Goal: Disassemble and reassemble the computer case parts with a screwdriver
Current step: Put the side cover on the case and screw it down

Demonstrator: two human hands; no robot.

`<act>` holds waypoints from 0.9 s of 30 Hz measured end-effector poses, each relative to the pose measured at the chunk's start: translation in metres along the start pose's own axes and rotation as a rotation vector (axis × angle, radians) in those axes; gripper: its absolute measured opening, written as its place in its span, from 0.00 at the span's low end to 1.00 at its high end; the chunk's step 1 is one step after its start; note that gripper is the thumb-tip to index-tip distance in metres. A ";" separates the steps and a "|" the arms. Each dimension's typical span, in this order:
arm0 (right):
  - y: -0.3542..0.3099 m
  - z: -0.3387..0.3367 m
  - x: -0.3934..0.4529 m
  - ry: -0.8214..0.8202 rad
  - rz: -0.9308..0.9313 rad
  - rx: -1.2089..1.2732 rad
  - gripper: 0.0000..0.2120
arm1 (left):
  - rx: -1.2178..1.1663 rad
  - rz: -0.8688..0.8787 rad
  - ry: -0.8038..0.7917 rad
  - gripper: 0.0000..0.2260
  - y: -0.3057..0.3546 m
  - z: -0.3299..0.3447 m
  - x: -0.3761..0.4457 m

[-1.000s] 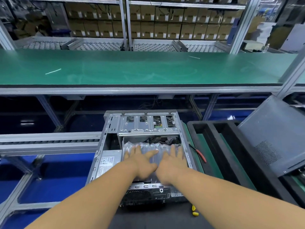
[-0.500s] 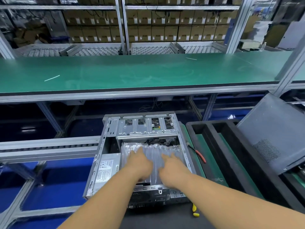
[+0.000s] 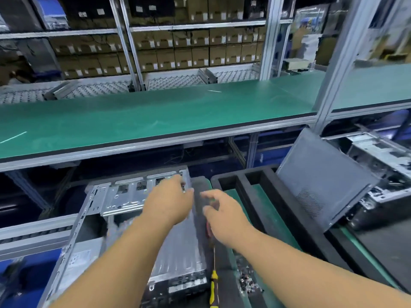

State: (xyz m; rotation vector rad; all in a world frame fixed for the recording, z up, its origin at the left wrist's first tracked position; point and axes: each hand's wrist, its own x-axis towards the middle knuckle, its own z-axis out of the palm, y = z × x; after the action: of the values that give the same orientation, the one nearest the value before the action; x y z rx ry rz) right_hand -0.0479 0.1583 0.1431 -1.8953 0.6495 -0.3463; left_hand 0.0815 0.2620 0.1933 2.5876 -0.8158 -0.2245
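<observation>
Green-topped workbench (image 3: 155, 116) on aluminium framing; behind it, roller racks (image 3: 175, 82) and shelving (image 3: 191, 24) stacked with cardboard boxes (image 3: 182, 56)

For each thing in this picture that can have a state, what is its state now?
Computer case: open, side panel off.
Side panel: removed, tilted in the black tray.
Screwdriver: lying beside the case, not held.
Left hand: open, over the case.
Right hand: open, fingers loosely curled, holds nothing.

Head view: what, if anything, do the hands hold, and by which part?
Nothing plainly: the left hand and right hand hover with loose fingers over the case's right edge; blur hides any contact. The screwdriver lies unheld.
</observation>
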 end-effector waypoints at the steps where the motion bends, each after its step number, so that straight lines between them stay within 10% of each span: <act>1: 0.003 -0.028 0.004 0.049 0.016 0.031 0.15 | -0.174 0.068 -0.012 0.12 0.033 0.006 -0.001; 11: 0.071 -0.313 0.019 0.610 0.118 -0.299 0.17 | -1.081 0.016 -0.632 0.14 0.315 0.129 0.011; 15: 0.098 -0.378 0.021 0.515 0.331 -0.573 0.27 | -1.099 -0.130 -0.678 0.07 0.367 0.163 0.033; 19: 0.116 -0.385 0.013 0.303 0.358 -0.557 0.04 | -1.118 -0.243 -0.666 0.19 0.393 0.188 0.053; 23: 0.119 -0.333 0.014 0.185 0.167 -0.168 0.09 | -1.146 -0.377 -0.487 0.18 0.382 0.200 0.071; 27: 0.136 -0.297 0.018 0.277 0.390 0.244 0.17 | -0.770 -0.267 -0.317 0.17 0.355 0.195 0.082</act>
State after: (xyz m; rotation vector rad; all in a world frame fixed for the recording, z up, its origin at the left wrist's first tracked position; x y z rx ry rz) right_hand -0.2243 -0.1168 0.1380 -1.4614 1.0904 -0.4168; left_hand -0.0865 -0.1150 0.1699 1.9279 -0.3590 -0.8592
